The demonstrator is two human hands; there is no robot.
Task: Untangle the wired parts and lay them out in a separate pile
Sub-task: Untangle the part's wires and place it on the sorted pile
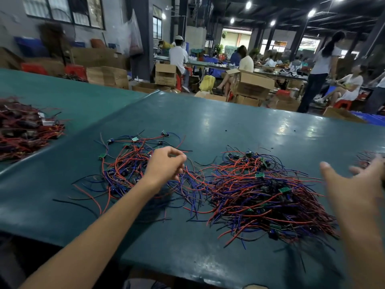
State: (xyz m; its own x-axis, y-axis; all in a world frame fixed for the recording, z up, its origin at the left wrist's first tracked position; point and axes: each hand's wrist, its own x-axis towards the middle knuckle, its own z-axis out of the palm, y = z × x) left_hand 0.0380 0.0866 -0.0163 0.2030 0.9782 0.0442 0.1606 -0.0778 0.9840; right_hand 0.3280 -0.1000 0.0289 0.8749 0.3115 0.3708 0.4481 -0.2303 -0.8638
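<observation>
Open cardboard boxes (253,84) stood on the floor beyond the table (229,122); their contents could not be determined from my position.

The wired parts lay directly on the green table cover, in no container. The dense tangle (266,197) sat right of centre: red, blue and black leads crossed over one another, with small green circuit boards (259,175) showing among them. The looser pile (125,163) sat just to its left, its leads spread wider apart, and several boards lay clear at its far edge. A few leads bridged the two piles.

My left hand (166,161) hung over the right side of the looser pile, with fingers curled and thumb closed against the fingertips, pinching one wired part (188,171) by its thin lead. My right hand (354,184) was raised beside the right edge of the dense tangle, blurred, with fingers spread wide and holding nothing.

A separate heap of red and black wires (25,130) lay well apart at the far left.
</observation>
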